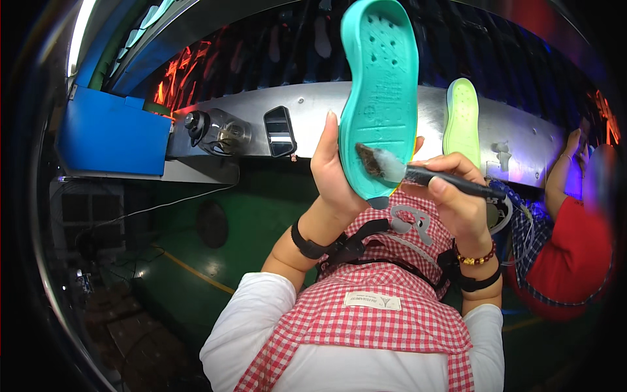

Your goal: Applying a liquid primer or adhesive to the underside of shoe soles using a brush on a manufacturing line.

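Held up in front of me is a teal shoe sole (pixel 385 91), its long axis upright and its holed toe end at the top. My left hand (pixel 333 166) grips it by the heel end, thumb along the left edge. Between the fingers and thumb of my right hand (pixel 460 196) is a black-handled brush (pixel 450 181). Its dark bristles with a pale base touch the sole's face near the heel. On the metal ledge just beyond my right hand lies a yellow-green sole (pixel 462 121).
A phone (pixel 280 132) and a clear bottle (pixel 219 130) lie on the metal ledge (pixel 313 98) at left. Beyond it runs a dark conveyor (pixel 287 52) carrying soles. A blue box (pixel 112 130) stands at far left. Another person in red (pixel 575 261) works at the right.
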Demonstrator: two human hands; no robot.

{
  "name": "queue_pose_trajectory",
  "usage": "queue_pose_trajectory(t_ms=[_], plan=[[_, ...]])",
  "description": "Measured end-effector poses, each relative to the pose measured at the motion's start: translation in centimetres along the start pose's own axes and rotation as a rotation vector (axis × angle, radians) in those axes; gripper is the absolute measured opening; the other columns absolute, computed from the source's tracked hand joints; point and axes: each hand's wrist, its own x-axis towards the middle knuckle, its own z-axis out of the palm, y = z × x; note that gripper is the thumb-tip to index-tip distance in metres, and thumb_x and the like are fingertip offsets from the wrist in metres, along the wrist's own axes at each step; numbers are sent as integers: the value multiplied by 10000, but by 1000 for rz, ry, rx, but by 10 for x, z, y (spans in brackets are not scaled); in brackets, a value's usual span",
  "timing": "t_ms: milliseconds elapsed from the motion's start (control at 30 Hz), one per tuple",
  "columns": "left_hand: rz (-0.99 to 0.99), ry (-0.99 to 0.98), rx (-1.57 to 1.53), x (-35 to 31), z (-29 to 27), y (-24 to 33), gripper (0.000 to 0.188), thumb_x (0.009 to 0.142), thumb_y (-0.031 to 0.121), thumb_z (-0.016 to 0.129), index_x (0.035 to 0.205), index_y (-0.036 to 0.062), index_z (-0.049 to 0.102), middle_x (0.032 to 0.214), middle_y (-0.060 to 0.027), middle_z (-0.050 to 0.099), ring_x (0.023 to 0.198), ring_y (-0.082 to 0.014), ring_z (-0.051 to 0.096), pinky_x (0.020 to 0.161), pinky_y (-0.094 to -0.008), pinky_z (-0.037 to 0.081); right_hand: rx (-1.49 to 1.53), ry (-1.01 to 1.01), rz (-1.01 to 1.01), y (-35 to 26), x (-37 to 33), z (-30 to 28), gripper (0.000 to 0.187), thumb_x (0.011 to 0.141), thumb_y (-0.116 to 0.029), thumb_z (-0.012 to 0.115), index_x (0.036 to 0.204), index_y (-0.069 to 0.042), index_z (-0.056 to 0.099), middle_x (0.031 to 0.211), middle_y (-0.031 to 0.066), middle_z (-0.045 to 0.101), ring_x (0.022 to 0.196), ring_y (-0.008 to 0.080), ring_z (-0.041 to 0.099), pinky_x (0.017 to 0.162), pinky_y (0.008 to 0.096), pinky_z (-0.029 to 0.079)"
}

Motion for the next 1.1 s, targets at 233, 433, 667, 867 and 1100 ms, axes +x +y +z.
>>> queue_pose_trajectory(t_ms=[233, 433, 667, 867, 1100], plan=[[0, 14, 155, 8, -15, 4, 605, 887, 481, 283, 1317, 57, 324, 1312, -181, 374, 1171, -346, 411, 989, -547, 275, -343, -41, -70, -18, 0, 6, 209, 738, 68, 585, 944, 39, 598, 961, 164, 615, 920, 205, 594, 827, 288, 469], [14, 4, 83, 10, -13, 8, 480, 909, 367, 354, 1207, -2, 427, 1118, -160, 546, 987, -245, 567, 875, -375, 450, -564, -277, -173, -37, 7, 7, 187, 739, 52, 599, 925, 37, 610, 942, 156, 627, 904, 202, 606, 817, 296, 476], [-10, -49, 150, 15, -12, 22, 480, 905, 375, 358, 1161, -16, 469, 1085, -175, 560, 958, -246, 584, 866, -381, 462, -701, -242, -180, -40, 9, 7, 183, 710, 36, 631, 893, 23, 622, 897, 148, 641, 866, 218, 625, 768, 302, 497], [-244, -42, -1, 18, -13, 27, 483, 906, 358, 366, 1180, -29, 462, 1117, -202, 546, 959, -268, 590, 820, -398, 493, -820, -607, -294, -40, 1, 16, 189, 676, 19, 667, 861, 7, 630, 869, 152, 645, 830, 256, 638, 744, 311, 511], [-621, 33, 213, 12, -21, 28, 392, 892, 228, 455, 1165, -54, 464, 965, -153, 608, 802, -207, 633, 753, -321, 524, -1129, -700, -149, -53, 2, -8, 251, 666, -16, 651, 915, -56, 644, 897, 111, 651, 848, 250, 634, 714, 294, 511]])
